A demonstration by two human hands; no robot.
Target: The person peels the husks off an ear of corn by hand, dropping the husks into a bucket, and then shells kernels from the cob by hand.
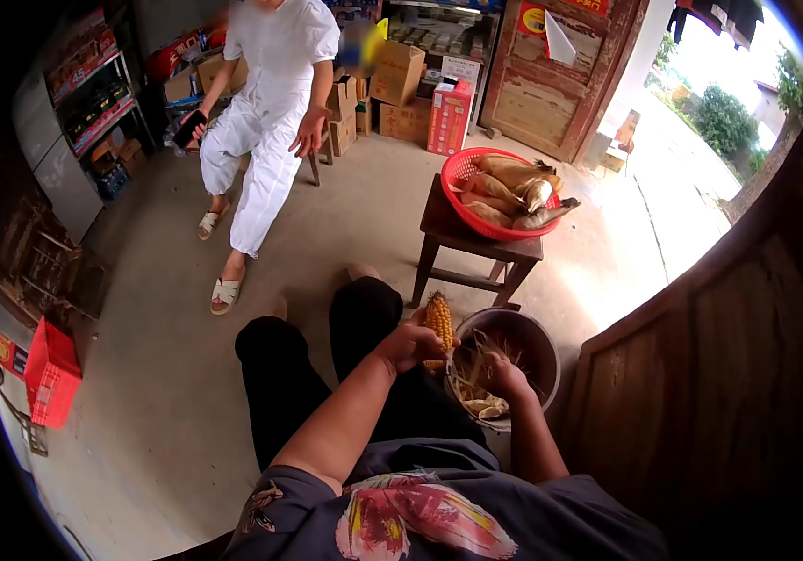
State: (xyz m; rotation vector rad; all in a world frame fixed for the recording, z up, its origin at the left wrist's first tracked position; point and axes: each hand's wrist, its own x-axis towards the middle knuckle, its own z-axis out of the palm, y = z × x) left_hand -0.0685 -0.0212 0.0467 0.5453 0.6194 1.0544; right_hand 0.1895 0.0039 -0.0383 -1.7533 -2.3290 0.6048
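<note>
My left hand [407,344] is closed around a husked ear of corn [439,322], its yellow kernels bare and its tip pointing up and away from me. Below the hand a second patch of yellow kernels shows; whether it is the same ear I cannot tell. Over a round metal bucket [556,374] at my right knee, my right hand [504,376] is closed on pale strips of corn husk [478,348]. Loose husks [486,408] lie inside the bucket. Beyond it, a red plastic basket [451,173] holds several unhusked ears of corn [504,178] on a wooden stool [439,224].
A person in white [275,103] sits ahead to the left, holding a phone [190,129]. A wooden door panel [673,374] stands close on my right. Cardboard boxes [398,73] line the back, and a red crate [53,372] sits at far left.
</note>
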